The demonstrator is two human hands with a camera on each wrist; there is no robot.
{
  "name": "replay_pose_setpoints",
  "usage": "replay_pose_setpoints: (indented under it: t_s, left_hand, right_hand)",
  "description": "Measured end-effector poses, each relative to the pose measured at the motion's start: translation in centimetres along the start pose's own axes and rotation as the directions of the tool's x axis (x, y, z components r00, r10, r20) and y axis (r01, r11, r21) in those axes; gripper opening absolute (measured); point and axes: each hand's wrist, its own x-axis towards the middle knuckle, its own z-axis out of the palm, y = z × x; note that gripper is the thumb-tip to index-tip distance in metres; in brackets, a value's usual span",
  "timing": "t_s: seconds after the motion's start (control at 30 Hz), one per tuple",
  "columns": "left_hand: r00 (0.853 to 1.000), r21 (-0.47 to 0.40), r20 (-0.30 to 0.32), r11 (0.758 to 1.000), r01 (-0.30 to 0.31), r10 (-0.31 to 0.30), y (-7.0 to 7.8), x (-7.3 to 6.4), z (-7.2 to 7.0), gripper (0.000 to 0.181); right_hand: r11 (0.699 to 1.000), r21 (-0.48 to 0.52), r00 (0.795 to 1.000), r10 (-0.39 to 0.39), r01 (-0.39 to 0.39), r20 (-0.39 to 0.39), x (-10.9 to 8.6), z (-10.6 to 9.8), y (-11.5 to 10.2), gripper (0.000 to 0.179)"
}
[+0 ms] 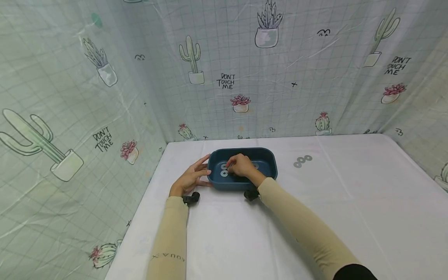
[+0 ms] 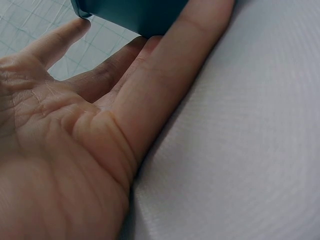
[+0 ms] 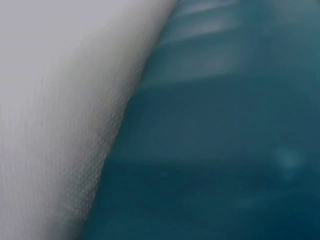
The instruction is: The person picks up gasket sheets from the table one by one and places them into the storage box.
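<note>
A dark blue rectangular bin [image 1: 241,186] stands on the white table, with several flat grey washers [image 1: 224,173] on its floor. My left hand [image 1: 189,179] rests against the bin's left end, fingers spread and mostly straight, the thumb at the rim. In the left wrist view, the fingers [image 2: 165,75] reach to the blue wall of the bin [image 2: 135,15]. My right hand [image 1: 241,166] is down inside the bin, fingertips together, pinching a grey washer [image 1: 229,167] that shows edge-on. The right wrist view holds only the bin's outer wall [image 3: 200,120] beside the white cloth.
Three grey washers [image 1: 301,160] lie in a slanting row on the table, right of the bin. The white tabletop [image 1: 224,233] extends towards me and to the right. A cactus-print curtain [image 1: 224,58] hangs behind the table and along both sides.
</note>
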Motion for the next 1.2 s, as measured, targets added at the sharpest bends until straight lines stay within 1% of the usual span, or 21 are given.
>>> replay_pose_setpoints:
  t_s: [0.1,0.17,0.3,0.43,0.53,0.6,0.67,0.73,0.9,0.97,1.07,1.13,1.2]
  left_hand:
    - [1.0,0.006,-0.009,1.0,0.002,-0.002,0.0,0.1,0.0,0.073]
    - [1.0,0.002,-0.012,1.0,0.004,-0.004,-0.1,0.1,0.1,0.073]
    - [1.0,-0.004,-0.007,1.0,0.002,-0.002,-0.2,0.2,0.1,0.074]
    - [1.0,0.007,-0.003,1.0,-0.011,0.011,-0.2,0.3,0.2,0.075]
    - [1.0,0.011,-0.006,1.0,-0.016,0.016,-0.1,0.2,0.2,0.075]
    - [1.0,0.01,-0.009,1.0,-0.015,0.015,-0.1,0.2,0.1,0.074]
    - [1.0,0.01,-0.009,1.0,-0.013,0.013,-0.1,0.1,0.1,0.073]
    - [1.0,0.012,-0.008,1.0,-0.013,0.013,-0.1,0.1,0.1,0.073]
    - [1.0,0.012,-0.013,1.0,-0.005,0.005,-0.1,0.1,0.1,0.073]
    - [1.0,0.01,-0.017,1.0,-0.002,0.002,-0.1,0.0,0.2,0.072]
    - [1.0,0.016,-0.013,1.0,-0.007,0.007,0.0,0.0,0.2,0.072]
    - [1.0,0.014,-0.013,1.0,-0.009,0.009,0.0,0.0,0.2,0.072]
    - [1.0,0.017,-0.009,1.0,-0.011,0.011,0.0,0.0,0.2,0.073]
  right_hand:
    - [0.997,0.062,0.998,-0.05,0.051,-0.03,-0.1,-0.1,0.1,0.014]
    - [0.989,0.109,0.994,-0.095,0.1,-0.058,-0.2,-0.3,0.2,0.017]
    - [0.958,0.21,0.978,-0.174,0.195,-0.112,-0.8,-1.2,0.1,0.019]
    - [0.923,0.278,0.961,-0.23,0.266,-0.154,-1.8,-3.1,0.4,0.016]
    - [0.91,0.294,0.95,-0.242,0.293,-0.199,-2.8,-5.1,1.0,0.017]
    - [0.909,0.298,0.945,-0.223,0.291,-0.241,-3.4,-6.5,1.8,0.017]
    - [0.914,0.305,0.943,-0.184,0.268,-0.279,-4.0,-7.9,2.8,0.019]
    - [0.922,0.309,0.941,-0.136,0.235,-0.309,-4.4,-9.2,4.1,0.022]
    - [0.929,0.347,0.937,-0.003,0.132,-0.349,-5.3,-12.0,7.7,0.029]
    - [0.921,0.381,0.931,0.066,0.082,-0.359,-5.6,-12.8,9.3,0.031]
    - [0.906,0.423,0.916,0.159,0.013,-0.369,-5.9,-13.9,11.3,0.034]
    - [0.892,0.451,0.903,0.206,-0.015,-0.377,-6.2,-14.6,12.5,0.032]
    - [0.887,0.461,0.89,0.234,-0.03,-0.391,-6.6,-15.4,13.4,0.028]
